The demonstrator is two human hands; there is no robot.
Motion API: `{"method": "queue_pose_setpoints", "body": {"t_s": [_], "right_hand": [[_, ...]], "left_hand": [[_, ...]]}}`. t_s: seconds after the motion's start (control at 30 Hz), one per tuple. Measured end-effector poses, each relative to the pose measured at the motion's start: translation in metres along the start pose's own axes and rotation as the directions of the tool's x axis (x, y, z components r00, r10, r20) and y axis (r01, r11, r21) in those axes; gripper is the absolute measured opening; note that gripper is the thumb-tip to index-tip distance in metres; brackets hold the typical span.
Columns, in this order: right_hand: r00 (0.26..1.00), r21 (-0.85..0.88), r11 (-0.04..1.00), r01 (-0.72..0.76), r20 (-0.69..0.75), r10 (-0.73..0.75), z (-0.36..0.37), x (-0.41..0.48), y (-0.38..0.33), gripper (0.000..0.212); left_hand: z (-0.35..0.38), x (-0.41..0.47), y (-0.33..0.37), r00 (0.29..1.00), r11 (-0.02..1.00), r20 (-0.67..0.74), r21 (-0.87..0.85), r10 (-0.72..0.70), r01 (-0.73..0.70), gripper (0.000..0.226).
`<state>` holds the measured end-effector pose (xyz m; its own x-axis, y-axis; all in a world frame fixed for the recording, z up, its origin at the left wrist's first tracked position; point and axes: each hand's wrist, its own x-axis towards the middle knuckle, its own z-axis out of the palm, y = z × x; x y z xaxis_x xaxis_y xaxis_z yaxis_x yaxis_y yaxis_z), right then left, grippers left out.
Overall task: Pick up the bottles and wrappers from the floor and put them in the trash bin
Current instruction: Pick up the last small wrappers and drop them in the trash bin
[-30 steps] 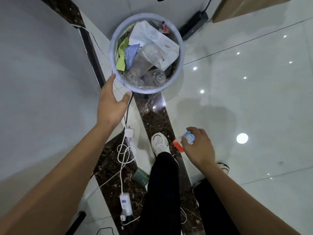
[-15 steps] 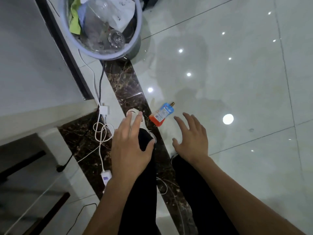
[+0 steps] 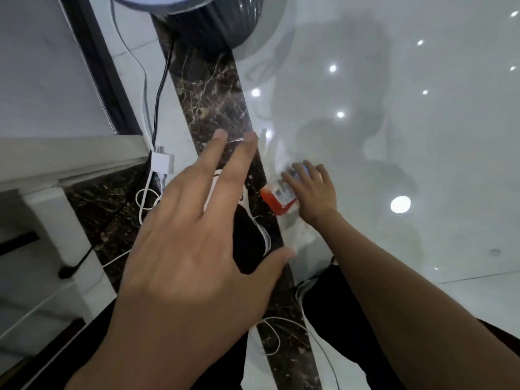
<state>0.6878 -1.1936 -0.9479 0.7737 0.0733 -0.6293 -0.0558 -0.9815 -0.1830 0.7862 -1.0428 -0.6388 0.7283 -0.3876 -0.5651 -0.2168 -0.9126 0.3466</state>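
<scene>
While the left hand (image 3: pixel 191 249) hangs in the near foreground, fingers spread apart and holding nothing, the right hand (image 3: pixel 312 192) is down at the floor (image 3: pixel 408 142) further right. Its fingers lie fairly straight and fanned over a small bottle (image 3: pixel 274 199) with an orange end and a pale label. Blur hides whether they press on it. The bottle lies on its side on the glossy white tile, just right of the dark marble strip (image 3: pixel 213 102). The trash bin (image 3: pixel 211 26) stands at the far end of that strip, well apart from the bottle. A white charger plug (image 3: pixel 162 161) and cables lie to the left.
</scene>
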Motion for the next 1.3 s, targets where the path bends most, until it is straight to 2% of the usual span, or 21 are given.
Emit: {"method": "queue_pose_setpoints", "body": {"t_s": [0.1,0.17,0.33,0.4,0.53,0.67,0.73,0.77,0.83,0.87,0.93,0.97,1.03,1.1,1.17,1.23,1.3], "right_hand": [[0.999,-0.035,0.999,0.011,-0.042,-0.012,0.019,0.024,-0.001,0.063],[0.998,-0.056,0.997,0.048,-0.038,-0.051,0.024,0.034,-0.003,0.056],[0.975,-0.212,0.969,0.126,0.206,-0.082,0.002,0.033,-0.013,0.068],[0.962,-0.25,0.959,0.131,0.267,-0.062,-0.013,0.032,-0.014,0.062],[0.949,-0.169,0.985,0.034,0.313,0.021,-0.048,0.019,-0.012,0.034],[0.951,0.123,0.976,-0.18,0.274,0.141,-0.095,-0.036,-0.013,0.021],[0.947,0.334,0.892,-0.304,0.204,0.247,-0.126,-0.071,-0.013,0.011],[0.943,0.448,0.829,-0.334,0.162,0.292,-0.145,-0.09,-0.014,0.013],[0.933,0.663,0.68,-0.314,0.084,0.349,-0.189,-0.13,-0.015,0.032],[0.932,0.742,0.61,-0.28,0.058,0.357,-0.213,-0.148,-0.013,0.032],[0.934,0.844,0.482,-0.234,0.057,0.354,-0.257,-0.185,-0.008,0.015],[0.936,0.896,0.385,-0.22,0.084,0.34,-0.274,-0.2,-0.007,0.009],[0.943,0.972,0.128,-0.198,0.154,0.294,-0.304,-0.219,-0.008,0.016],[0.949,0.983,-0.052,-0.177,0.185,0.257,-0.328,-0.233,-0.009,0.018],[0.95,0.977,-0.148,-0.153,0.186,0.249,-0.348,-0.242,-0.013,0.022],[0.948,0.979,-0.164,-0.124,0.165,0.271,-0.362,-0.243,-0.02,0.022],[0.947,0.982,-0.162,-0.095,0.139,0.288,-0.375,-0.24,-0.03,0.021]], "left_hand": [[-0.004,0.007,-0.01,0.999,0.999,-0.016,0.021,-0.039,0.039,0.116],[-0.002,0.01,-0.015,0.999,0.999,0.008,0.034,-0.039,0.039,0.117],[-0.002,0.016,-0.015,0.998,0.998,0.025,0.035,-0.055,0.054,0.117],[-0.001,0.018,-0.01,0.999,0.999,0.004,0.015,-0.041,0.041,0.116],[0.007,0.02,-0.007,1.0,1.0,-0.013,-0.009,-0.018,0.018,0.113],[0.014,0.016,-0.014,0.997,0.996,-0.005,-0.037,-0.081,0.081,0.11],[0.016,0.007,-0.007,0.996,0.994,-0.004,-0.057,-0.094,0.094,0.109],[0.015,-0.001,-0.003,0.996,0.995,-0.015,-0.045,-0.085,0.085,0.108],[0.006,-0.019,0.007,0.996,0.995,-0.021,-0.05,-0.082,0.081,0.107],[-0.003,-0.028,0.013,0.994,0.99,0.004,-0.093,-0.108,0.108,0.107],[-0.027,-0.043,0.033,0.988,0.956,0.071,-0.252,-0.136,0.15,0.106],[-0.042,-0.05,0.042,0.99,0.919,0.071,-0.369,-0.123,0.141,0.103],[-0.073,-0.059,0.053,0.994,0.814,0.041,-0.572,-0.097,0.103,0.094],[-0.101,-0.064,0.059,0.992,0.763,0.067,-0.635,-0.104,0.123,0.093],[-0.123,-0.064,0.058,0.991,0.745,0.067,-0.654,-0.117,0.132,0.096],[-0.141,-0.06,0.06,0.985,0.696,0.088,-0.698,-0.146,0.166,0.094],[-0.151,-0.055,0.062,0.972,0.577,0.162,-0.783,-0.169,0.231,0.079]]}}
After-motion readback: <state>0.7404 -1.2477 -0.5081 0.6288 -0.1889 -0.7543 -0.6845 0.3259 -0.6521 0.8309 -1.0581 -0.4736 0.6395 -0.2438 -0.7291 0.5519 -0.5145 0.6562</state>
